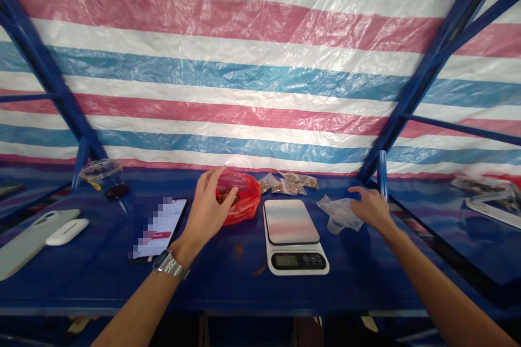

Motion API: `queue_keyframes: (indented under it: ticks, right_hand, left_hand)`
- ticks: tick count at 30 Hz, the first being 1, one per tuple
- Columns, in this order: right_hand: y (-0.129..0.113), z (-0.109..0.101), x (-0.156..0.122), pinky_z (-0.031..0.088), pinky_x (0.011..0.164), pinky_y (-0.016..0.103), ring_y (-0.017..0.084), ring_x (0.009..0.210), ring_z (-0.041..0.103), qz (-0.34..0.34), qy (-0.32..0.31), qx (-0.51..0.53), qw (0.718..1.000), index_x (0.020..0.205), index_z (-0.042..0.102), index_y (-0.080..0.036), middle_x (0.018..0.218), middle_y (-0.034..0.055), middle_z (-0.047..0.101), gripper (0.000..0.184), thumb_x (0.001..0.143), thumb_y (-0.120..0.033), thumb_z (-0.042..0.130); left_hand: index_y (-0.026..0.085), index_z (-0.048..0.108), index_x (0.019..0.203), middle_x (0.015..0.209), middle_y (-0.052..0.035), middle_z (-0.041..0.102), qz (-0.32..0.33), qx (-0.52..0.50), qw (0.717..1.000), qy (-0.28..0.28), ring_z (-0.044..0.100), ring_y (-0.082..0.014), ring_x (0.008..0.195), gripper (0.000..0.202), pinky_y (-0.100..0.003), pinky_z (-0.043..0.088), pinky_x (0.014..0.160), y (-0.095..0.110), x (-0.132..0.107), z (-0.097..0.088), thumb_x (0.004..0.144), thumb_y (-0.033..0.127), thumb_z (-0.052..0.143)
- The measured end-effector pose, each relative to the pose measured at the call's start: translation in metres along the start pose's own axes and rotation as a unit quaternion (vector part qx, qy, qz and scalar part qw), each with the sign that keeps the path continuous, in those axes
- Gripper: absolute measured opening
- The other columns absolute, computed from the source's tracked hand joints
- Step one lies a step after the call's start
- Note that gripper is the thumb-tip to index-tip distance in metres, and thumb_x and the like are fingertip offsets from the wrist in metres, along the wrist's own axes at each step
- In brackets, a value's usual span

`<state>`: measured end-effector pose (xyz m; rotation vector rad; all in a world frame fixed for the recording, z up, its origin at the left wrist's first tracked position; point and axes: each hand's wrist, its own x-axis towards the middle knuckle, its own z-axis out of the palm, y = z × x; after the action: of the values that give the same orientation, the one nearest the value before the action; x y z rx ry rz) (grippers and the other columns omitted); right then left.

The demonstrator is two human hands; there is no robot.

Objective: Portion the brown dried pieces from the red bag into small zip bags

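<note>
My left hand (pixel 207 207), with a metal watch on the wrist, reaches into a red plastic bag (pixel 244 198) of small brown pieces; the fingers are spread at the bag's mouth and I cannot see anything gripped. My right hand (pixel 372 207) rests on a pile of small clear plastic bags (pixel 340 214), fingers spread over them. Between the hands stands a white digital scale (pixel 293 236) with a bare platform. Several small filled clear bags (pixel 288 183) lie behind the scale against the tarp.
A phone (pixel 158 226) lies left of my left hand. Further left are a grey phone case (pixel 24 241), a white oblong case (pixel 67 231) and a clear plastic cup (pixel 103 176). Blue shelf posts (pixel 382 173) stand at both sides; a striped tarp forms the back wall.
</note>
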<state>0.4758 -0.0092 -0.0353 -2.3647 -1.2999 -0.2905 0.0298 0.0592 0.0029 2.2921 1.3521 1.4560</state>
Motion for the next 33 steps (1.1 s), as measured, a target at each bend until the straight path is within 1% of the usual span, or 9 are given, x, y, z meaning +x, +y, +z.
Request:
queue_keyframes:
  ticks: [2, 7, 11, 14, 17, 21, 26, 30, 33]
  right_hand:
    - [-0.026, -0.004, -0.001, 0.046, 0.096, 0.046, 0.036, 0.118, 0.061, -0.023, 0.025, -0.028, 0.999, 0.127, 0.071, -0.022, 0.126, 0.0171, 0.066, 0.050, 0.080, -0.018, 0.054]
    - [-0.109, -0.004, -0.008, 0.046, 0.096, 0.042, 0.031, 0.109, 0.067, -0.175, -0.097, -0.006, 0.980, 0.115, 0.075, -0.026, 0.115, 0.0100, 0.075, 0.034, 0.097, -0.036, 0.048]
    - [-0.151, 0.004, -0.015, 0.043, 0.098, 0.041, 0.030, 0.117, 0.063, -0.250, -0.087, -0.018, 0.964, 0.115, 0.073, -0.024, 0.118, 0.0109, 0.074, 0.028, 0.096, -0.036, 0.057]
    - [-0.160, 0.005, -0.014, 0.043, 0.096, 0.038, 0.027, 0.109, 0.066, -0.248, -0.113, -0.017, 0.962, 0.103, 0.075, -0.023, 0.109, 0.0095, 0.075, 0.019, 0.094, -0.025, 0.059]
    - [-0.160, -0.004, -0.015, 0.044, 0.092, 0.036, 0.026, 0.102, 0.067, -0.243, -0.103, 0.011, 0.964, 0.094, 0.076, -0.022, 0.105, 0.0096, 0.074, 0.020, 0.095, -0.022, 0.056]
    - [-0.167, -0.026, -0.034, 0.045, 0.090, 0.034, 0.023, 0.100, 0.065, -0.326, -0.056, 0.122, 0.936, 0.090, 0.072, -0.022, 0.102, 0.0058, 0.072, 0.015, 0.096, -0.023, 0.058]
    - [-0.194, -0.049, -0.080, 0.045, 0.091, 0.035, 0.022, 0.096, 0.062, -0.490, -0.043, 0.190, 0.850, 0.091, 0.067, -0.021, 0.094, 0.0047, 0.068, 0.007, 0.094, -0.018, 0.062]
    - [-0.206, -0.051, -0.093, 0.044, 0.090, 0.038, 0.023, 0.094, 0.062, -0.499, -0.034, 0.177, 0.848, 0.090, 0.067, -0.020, 0.092, 0.0050, 0.068, 0.006, 0.094, -0.018, 0.064]
    - [-0.205, -0.052, -0.091, 0.043, 0.090, 0.037, 0.022, 0.094, 0.062, -0.491, -0.035, 0.191, 0.849, 0.088, 0.067, -0.021, 0.091, 0.0040, 0.068, 0.009, 0.095, -0.017, 0.063]
  left_hand:
    - [0.024, 0.047, 0.146, 0.140, -0.0115, 0.052, -0.003, -0.005, 1.000, -0.004, 0.050, -0.0276, 0.135, 0.053, -0.048, 0.041, 0.118, 0.003, 0.000, 0.002, 0.096, 0.037, 0.058]
    - [0.027, 0.049, 0.145, 0.140, -0.0094, 0.052, 0.006, -0.001, 1.000, -0.017, 0.051, -0.0258, 0.134, 0.048, -0.046, 0.041, 0.118, 0.010, -0.003, 0.003, 0.097, 0.034, 0.056]
    - [0.026, 0.051, 0.141, 0.140, -0.0093, 0.053, 0.012, -0.001, 1.000, -0.025, 0.049, -0.0249, 0.136, 0.044, -0.044, 0.041, 0.117, 0.013, -0.007, 0.006, 0.098, 0.033, 0.056]
    - [0.026, 0.054, 0.138, 0.138, -0.0087, 0.055, 0.022, -0.006, 0.999, -0.032, 0.052, -0.0240, 0.131, 0.040, -0.042, 0.043, 0.114, 0.016, -0.010, 0.006, 0.099, 0.032, 0.055]
    - [0.025, 0.061, 0.128, 0.123, -0.0074, 0.064, 0.031, -0.004, 0.999, -0.031, 0.057, -0.0246, 0.119, 0.030, -0.043, 0.045, 0.108, 0.022, -0.010, 0.005, 0.099, 0.031, 0.053]
    - [0.023, 0.069, 0.110, 0.108, -0.0059, 0.070, -0.014, -0.092, 0.993, -0.073, 0.063, -0.0222, 0.102, 0.022, -0.037, 0.048, 0.096, 0.037, -0.011, 0.008, 0.099, 0.035, 0.054]
    - [0.018, 0.065, 0.091, 0.080, -0.0033, 0.069, -0.152, -0.303, 0.922, -0.186, 0.062, -0.0172, 0.074, 0.036, -0.029, 0.047, 0.070, 0.048, -0.017, 0.025, 0.094, 0.052, 0.056]
    - [0.017, 0.060, 0.084, 0.069, 0.0008, 0.062, -0.216, -0.358, 0.886, -0.200, 0.052, -0.0117, 0.060, 0.040, -0.025, 0.039, 0.059, 0.044, -0.019, 0.029, 0.089, 0.057, 0.061]
    - [0.017, 0.060, 0.083, 0.072, -0.0002, 0.064, -0.219, -0.372, 0.870, -0.237, 0.048, -0.0099, 0.056, 0.036, -0.025, 0.035, 0.056, 0.042, -0.017, 0.021, 0.088, 0.052, 0.062]
